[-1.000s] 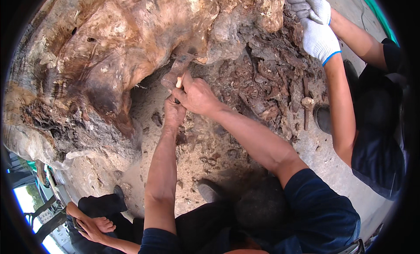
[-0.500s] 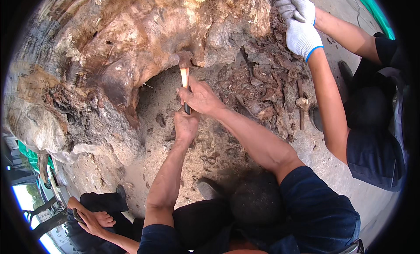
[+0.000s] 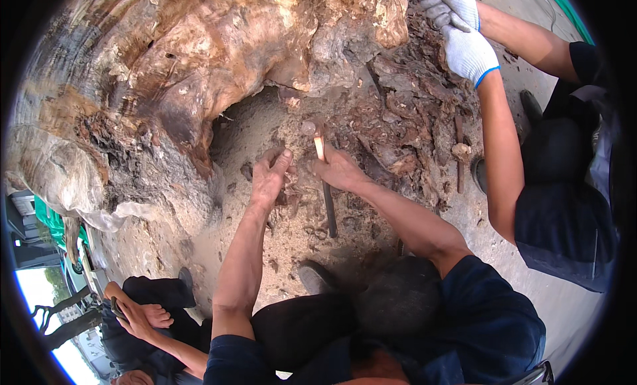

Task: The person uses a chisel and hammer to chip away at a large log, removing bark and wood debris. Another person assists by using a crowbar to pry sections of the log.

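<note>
My right hand [image 3: 342, 171] is closed around the wooden handle of a hammer [image 3: 320, 147]. The hammer's rusty-brown head with a rounded face points away from me, and its black grip hangs down toward my knees. To the left of it, my left hand [image 3: 269, 177] is off the handle, its fingers loosely bent and apart, with nothing visible in them. Beyond both hands rises a huge piece of weathered wood [image 3: 179, 86], like a tree root or stump, with a dark hollow [image 3: 249, 123] under its near edge.
Broken bark [image 3: 411, 120] lies heaped to the right, by a rusty long-handled tool [image 3: 460, 153]. At the right sits a co-worker with white-gloved hands [image 3: 470, 53]. Another person's hands [image 3: 142, 319] hold a dark object at lower left. Chips and dust cover the ground.
The hammer has come away from the wood's edge, back toward me and to the right, in my right hand. My left hand has let go of its grip.
</note>
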`<state>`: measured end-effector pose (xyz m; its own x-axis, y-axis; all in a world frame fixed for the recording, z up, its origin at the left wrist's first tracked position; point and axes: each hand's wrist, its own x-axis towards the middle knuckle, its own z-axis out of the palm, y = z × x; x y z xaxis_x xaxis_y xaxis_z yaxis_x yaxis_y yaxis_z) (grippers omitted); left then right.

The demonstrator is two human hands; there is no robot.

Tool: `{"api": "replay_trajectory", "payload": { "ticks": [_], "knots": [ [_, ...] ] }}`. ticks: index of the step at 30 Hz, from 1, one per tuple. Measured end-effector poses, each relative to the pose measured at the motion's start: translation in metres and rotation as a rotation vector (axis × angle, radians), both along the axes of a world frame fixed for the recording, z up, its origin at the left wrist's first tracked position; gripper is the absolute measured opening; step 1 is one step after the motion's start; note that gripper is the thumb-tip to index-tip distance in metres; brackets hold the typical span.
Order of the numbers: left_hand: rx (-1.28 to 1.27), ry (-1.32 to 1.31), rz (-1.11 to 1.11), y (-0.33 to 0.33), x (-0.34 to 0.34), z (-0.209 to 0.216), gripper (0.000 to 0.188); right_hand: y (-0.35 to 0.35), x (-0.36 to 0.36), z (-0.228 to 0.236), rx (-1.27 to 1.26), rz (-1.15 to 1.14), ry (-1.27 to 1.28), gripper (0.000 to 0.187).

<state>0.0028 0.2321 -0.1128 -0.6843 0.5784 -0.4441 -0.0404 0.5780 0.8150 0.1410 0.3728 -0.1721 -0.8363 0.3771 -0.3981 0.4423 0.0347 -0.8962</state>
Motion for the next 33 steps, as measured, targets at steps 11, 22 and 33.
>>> {"api": "replay_trajectory", "payload": {
  "ticks": [11, 22, 33],
  "knots": [
    [0.308, 0.046, 0.205, 0.111, -0.053, -0.034, 0.037, 0.007, 0.021, -0.019, -0.054, -0.069, 0.054, 0.022],
    [0.569, 0.067, 0.276, 0.065, -0.077, -0.008, 0.092, -0.001, 0.001, -0.013, 0.065, -0.060, 0.097, 0.026],
    [0.751, 0.042, 0.447, 0.114, -0.073, -0.008, 0.066, -0.002, -0.006, 0.001, 0.185, -0.208, 0.257, 0.025]
  ]
}}
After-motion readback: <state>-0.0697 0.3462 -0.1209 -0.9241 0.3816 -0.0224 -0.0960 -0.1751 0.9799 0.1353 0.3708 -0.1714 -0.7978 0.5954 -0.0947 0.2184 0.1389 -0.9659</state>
